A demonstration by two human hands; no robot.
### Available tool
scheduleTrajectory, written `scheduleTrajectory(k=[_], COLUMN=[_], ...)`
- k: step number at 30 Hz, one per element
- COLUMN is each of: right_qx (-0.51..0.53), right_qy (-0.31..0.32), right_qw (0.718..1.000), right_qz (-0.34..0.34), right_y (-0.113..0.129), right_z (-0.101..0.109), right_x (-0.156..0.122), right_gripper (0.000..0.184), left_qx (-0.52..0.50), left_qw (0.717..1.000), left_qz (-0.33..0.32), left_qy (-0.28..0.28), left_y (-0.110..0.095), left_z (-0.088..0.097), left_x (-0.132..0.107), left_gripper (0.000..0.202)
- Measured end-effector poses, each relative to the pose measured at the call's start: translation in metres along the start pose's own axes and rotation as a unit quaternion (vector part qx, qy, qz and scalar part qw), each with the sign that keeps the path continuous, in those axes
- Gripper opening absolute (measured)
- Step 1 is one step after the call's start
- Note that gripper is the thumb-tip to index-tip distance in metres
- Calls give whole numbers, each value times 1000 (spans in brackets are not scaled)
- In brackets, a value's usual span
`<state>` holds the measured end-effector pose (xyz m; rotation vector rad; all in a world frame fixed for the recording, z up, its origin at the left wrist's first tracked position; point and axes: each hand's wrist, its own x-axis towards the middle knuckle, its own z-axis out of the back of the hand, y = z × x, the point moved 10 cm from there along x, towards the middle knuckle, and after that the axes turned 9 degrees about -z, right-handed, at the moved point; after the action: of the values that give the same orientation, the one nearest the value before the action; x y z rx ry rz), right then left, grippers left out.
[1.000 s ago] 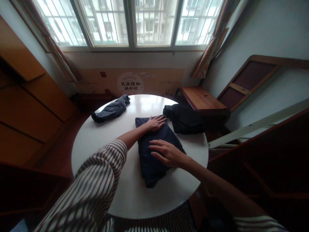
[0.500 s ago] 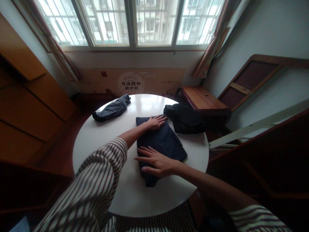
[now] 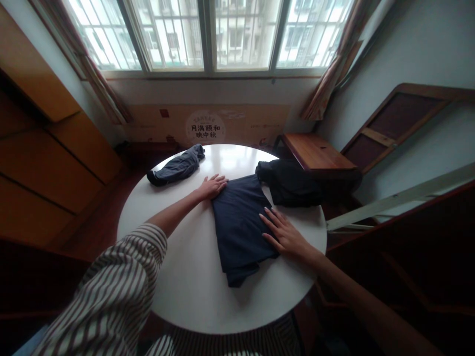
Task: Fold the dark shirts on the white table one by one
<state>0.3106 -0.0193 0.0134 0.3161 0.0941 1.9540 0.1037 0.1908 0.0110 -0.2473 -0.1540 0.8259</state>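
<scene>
A dark navy folded garment (image 3: 239, 217) lies flat on the white round table (image 3: 178, 277); its exact kind cannot be told. At its far left corner rests my left hand (image 3: 213, 188), open, palm down, fingers stretched over the edge of the cloth. My right hand (image 3: 284, 232) lies open on the garment's right edge with its fingers spread. Just beyond, to the right, sits a black folded garment (image 3: 293, 183). A crumpled grey garment (image 3: 178, 165) with a black end lies at the far left of the table.
Behind the table to the right stands a low wooden table (image 3: 319, 151). A wooden cabinet (image 3: 70, 163) lines the left side. Under the barred window leans a printed cardboard panel (image 3: 241, 121). A wood-framed panel (image 3: 393, 123) is by the right wall.
My left hand has slid left to the garment's far left corner. My right hand has moved across the cloth to its right edge. The camera view has shifted slightly.
</scene>
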Motion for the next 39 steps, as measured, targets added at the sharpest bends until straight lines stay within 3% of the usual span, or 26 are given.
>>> scheduleTrajectory(k=[3,6,9,12,16,21,25,27,29,31,34,37,39], right_qx=[38,119,161,158,162,105,74,75,93,121,124,79,50], right_qy=[8,-1,-43,-59,-22,50,170,213,207,145,-34,-222,-289], right_qw=[999,992,984,986,986,992,983,974,973,980,989,966,947], right_qz=[-9,-46,-60,-12,38,38,21,25,43,58,76,108,133], right_y=[0,-10,-21,-20,-16,-16,-18,-18,-15,-12,-3,19,36], right_z=[6,22,45,63,76,82,77,80,97,130,202,268,287], right_x=[-13,-12,11,57,129,193,214,219,225,235,245,228,207], right_gripper=[62,47,34,30,45,70,49,34,29,31,32,27,24], left_qx=[-29,-86,-276,-420,-507,-546,-512,-504,-498,-473,-367,-198,-99], left_qw=[994,977,927,870,837,824,840,845,847,851,856,849,844], left_qz=[59,127,213,239,184,12,-64,-58,-30,-14,-63,-133,-171], left_qy=[-87,-151,-139,-96,-92,-153,-166,-171,-185,-229,-360,-471,-498], left_y=[21,40,56,47,11,-39,-58,-54,-41,-25,-14,-29,-48], left_z=[14,27,18,6,8,48,76,82,90,114,193,277,304], left_x=[-4,-16,-28,-28,-19,-25,-53,-65,-70,-67,-57,-62,-75], left_gripper=[49,55,53,40,38,47,44,42,41,40,41,43,39])
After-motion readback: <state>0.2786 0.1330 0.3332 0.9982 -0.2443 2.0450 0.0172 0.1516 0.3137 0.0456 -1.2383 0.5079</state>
